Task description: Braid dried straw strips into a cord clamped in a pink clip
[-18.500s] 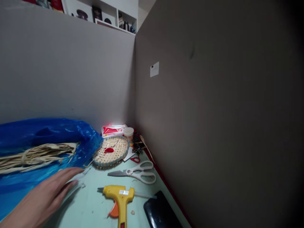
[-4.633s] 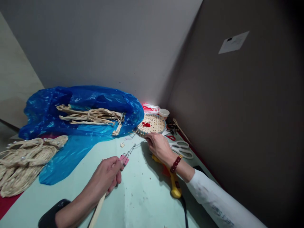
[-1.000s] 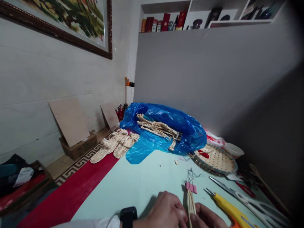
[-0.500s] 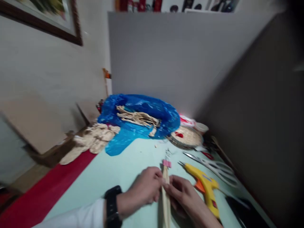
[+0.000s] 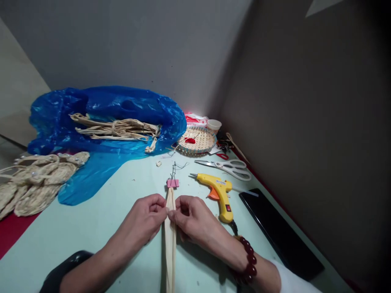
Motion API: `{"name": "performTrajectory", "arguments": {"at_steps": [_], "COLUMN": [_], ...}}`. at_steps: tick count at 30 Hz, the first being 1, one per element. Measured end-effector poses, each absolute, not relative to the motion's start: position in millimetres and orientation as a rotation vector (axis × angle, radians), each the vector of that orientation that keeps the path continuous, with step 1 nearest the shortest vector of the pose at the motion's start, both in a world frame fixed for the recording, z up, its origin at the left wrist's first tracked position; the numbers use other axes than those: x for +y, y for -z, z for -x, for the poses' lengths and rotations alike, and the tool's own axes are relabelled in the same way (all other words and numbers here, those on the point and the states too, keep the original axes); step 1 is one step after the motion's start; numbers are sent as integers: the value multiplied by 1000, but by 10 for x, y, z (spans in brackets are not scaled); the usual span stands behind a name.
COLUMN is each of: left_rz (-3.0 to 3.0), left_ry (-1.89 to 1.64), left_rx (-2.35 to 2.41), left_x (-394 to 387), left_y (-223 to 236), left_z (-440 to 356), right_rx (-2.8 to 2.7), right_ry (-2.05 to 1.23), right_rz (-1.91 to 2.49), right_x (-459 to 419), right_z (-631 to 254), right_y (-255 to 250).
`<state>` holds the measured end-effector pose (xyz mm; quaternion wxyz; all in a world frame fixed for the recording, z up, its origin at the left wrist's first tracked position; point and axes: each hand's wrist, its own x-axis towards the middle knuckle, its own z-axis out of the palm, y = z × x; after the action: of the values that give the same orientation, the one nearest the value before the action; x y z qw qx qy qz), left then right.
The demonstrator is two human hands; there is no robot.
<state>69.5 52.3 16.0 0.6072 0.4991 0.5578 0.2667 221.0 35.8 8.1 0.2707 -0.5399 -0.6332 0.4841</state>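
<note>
Pale flat strips of plant fibre (image 5: 170,252) run from a pink binder clip (image 5: 172,183) down to the bottom edge of the view. With thumb and fingers pinched, my left hand (image 5: 146,217) grips the left side of the strips just below the clip. My right hand (image 5: 195,217) pinches their right edge at the same height, its thumb lying on the fibre. Thin wire or thread (image 5: 180,166) is tangled at the clip's metal handles. To the right of my right hand lies a yellow glue gun (image 5: 216,189) with an orange trigger.
Behind the glue gun are white-handled scissors (image 5: 229,166). A black phone-like slab (image 5: 277,232) lies at right. Farther back stand a woven basket tray (image 5: 200,140) and a paper cup (image 5: 214,125). A blue plastic bag (image 5: 122,99) holds a fibre bundle (image 5: 119,129); woven sandals (image 5: 45,183) sit at left.
Earlier my right hand was at the wire beyond the clip; now both hands pinch the strips below it. Over the last second the view has swung right, with both hands staying on the strips.
</note>
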Motion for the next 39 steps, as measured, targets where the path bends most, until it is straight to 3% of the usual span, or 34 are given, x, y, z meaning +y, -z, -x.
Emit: {"name": "performTrajectory", "arguments": {"at_steps": [24, 33, 39], "left_rz": [-1443, -1260, -1471], "left_ry": [-577, -532, -542], "left_rx": [1245, 1253, 1242], "left_x": [569, 532, 543], "left_y": [-107, -145, -106], "left_z": [-602, -597, -576], "right_rx": [-1829, -1791, -1811], "right_ry": [-1144, -1201, -1217], "right_rz": [1573, 1515, 1487], "right_x": [350, 349, 331], "right_z": [-2189, -2203, -2217], "right_y": [-169, -132, -129]}}
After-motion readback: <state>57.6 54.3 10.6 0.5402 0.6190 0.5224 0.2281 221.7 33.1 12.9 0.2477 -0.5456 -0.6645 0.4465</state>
